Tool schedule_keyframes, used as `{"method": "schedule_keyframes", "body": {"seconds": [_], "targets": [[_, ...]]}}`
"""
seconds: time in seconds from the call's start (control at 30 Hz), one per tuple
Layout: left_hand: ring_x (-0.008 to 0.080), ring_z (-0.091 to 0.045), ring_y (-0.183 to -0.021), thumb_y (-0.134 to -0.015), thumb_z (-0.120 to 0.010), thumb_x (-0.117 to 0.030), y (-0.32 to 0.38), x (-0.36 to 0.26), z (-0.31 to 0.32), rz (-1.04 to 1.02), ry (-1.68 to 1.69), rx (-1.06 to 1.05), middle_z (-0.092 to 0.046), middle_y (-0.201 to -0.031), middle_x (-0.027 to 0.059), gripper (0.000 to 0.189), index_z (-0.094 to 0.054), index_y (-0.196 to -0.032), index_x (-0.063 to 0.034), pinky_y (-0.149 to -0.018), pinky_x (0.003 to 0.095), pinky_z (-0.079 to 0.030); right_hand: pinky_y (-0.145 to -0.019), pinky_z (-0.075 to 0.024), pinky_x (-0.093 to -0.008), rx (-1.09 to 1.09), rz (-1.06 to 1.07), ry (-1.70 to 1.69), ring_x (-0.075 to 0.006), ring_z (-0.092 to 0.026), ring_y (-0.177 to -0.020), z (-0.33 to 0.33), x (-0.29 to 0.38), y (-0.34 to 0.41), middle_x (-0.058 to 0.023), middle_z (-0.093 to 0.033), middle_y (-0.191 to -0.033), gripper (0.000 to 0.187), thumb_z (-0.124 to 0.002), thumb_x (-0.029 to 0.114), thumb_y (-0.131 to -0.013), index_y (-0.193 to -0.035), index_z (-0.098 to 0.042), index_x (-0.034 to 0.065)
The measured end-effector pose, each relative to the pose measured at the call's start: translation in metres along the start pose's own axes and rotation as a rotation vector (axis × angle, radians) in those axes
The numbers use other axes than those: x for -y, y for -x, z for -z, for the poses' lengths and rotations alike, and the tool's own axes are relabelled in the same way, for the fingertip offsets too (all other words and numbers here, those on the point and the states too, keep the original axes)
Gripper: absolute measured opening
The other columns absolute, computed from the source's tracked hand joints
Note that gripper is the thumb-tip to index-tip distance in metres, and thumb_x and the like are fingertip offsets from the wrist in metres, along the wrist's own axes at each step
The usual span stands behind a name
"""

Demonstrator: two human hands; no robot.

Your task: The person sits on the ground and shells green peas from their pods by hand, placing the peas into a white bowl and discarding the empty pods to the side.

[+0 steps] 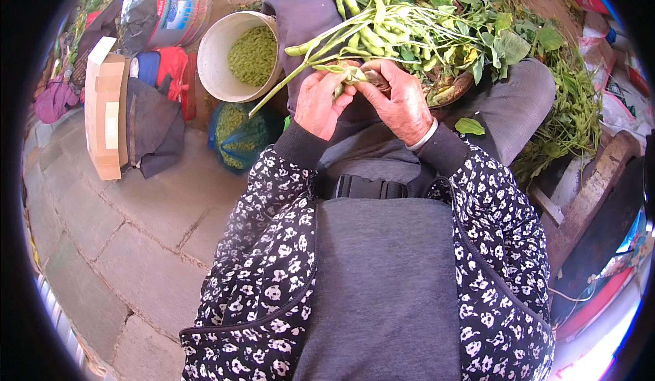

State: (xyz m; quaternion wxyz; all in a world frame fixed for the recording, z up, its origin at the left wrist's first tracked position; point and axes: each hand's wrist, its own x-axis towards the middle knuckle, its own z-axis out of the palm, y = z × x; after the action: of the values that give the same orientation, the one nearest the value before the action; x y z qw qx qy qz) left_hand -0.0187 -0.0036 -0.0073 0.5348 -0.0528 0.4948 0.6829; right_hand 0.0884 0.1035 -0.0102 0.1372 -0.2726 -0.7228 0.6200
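Note:
Both hands meet over my lap at a green soybean pod [355, 75]. My left hand [323, 98] pinches it from one side, thumb and forefinger closed. Opposite, my right hand [398, 102] grips the pod's other end with thumb and fingers. Just beyond the hands, a cut soybean stalk [327, 48] with many plump pods [381, 35] lies across my knees, on a heap of leaves and stems. A white plastic bucket [207, 58], tilted towards the camera, stands beside my left knee with shelled green beans [253, 56] inside.
A blue mesh bag [240, 140] of green beans rests below the bucket on the paved floor [153, 207]. Farther left are a cardboard box [108, 120], dark cloth [152, 125] and a large paint pail [179, 15]. More bean plants [568, 110] and a wooden stool [593, 191] are at right.

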Motion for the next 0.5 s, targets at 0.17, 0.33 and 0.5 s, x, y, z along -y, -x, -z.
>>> {"method": "schedule_keyframes", "body": {"seconds": [0.17, 0.33, 0.5], "targets": [[0.0068, -0.051, -0.068, -0.086, -0.051, -0.015, -0.001, -0.002, -0.002, 0.028, 0.019, -0.052, -0.058, -0.084, 0.0013, 0.023, -0.059, -0.102, -0.0006, -0.056, 0.0165, -0.041, -0.063, -0.0476, -0.0298, -0.027, 0.266, 0.304, -0.0236, -0.060, -0.069, 0.004, 0.001, -0.007, -0.0152, -0.060, -0.080, 0.014, -0.061, 0.005, -0.081, -0.093, -0.055, -0.0001], [0.0073, -0.051, -0.068, -0.084, -0.052, -0.017, -0.001, -0.004, -0.001, 0.046, -0.025, -0.051, -0.056, -0.079, 0.0008, 0.019, -0.059, -0.093, -0.0022, -0.054, 0.0203, -0.040, -0.064, -0.0472, -0.0369, -0.016, 0.332, 0.274, -0.0335, -0.059, -0.075, -0.001, 0.009, -0.006, -0.0172, -0.059, -0.082, 0.015, -0.059, 0.005, -0.081, -0.094, -0.054, 0.0006], [0.0083, -0.051, -0.066, -0.083, -0.053, -0.017, -0.009, 0.004, 0.014, -0.145, -0.306, -0.048, -0.055, -0.078, 0.0015, 0.016, -0.057, -0.091, -0.0037, -0.052, 0.0222, -0.038, -0.065, -0.0462, -0.0381, 0.092, 0.479, 0.379, -0.0343, -0.057, -0.076, -0.003, 0.008, -0.014, -0.0158, -0.058, -0.082, 0.015, -0.058, 0.005, -0.081, -0.094, -0.051, 0.0024]]}}
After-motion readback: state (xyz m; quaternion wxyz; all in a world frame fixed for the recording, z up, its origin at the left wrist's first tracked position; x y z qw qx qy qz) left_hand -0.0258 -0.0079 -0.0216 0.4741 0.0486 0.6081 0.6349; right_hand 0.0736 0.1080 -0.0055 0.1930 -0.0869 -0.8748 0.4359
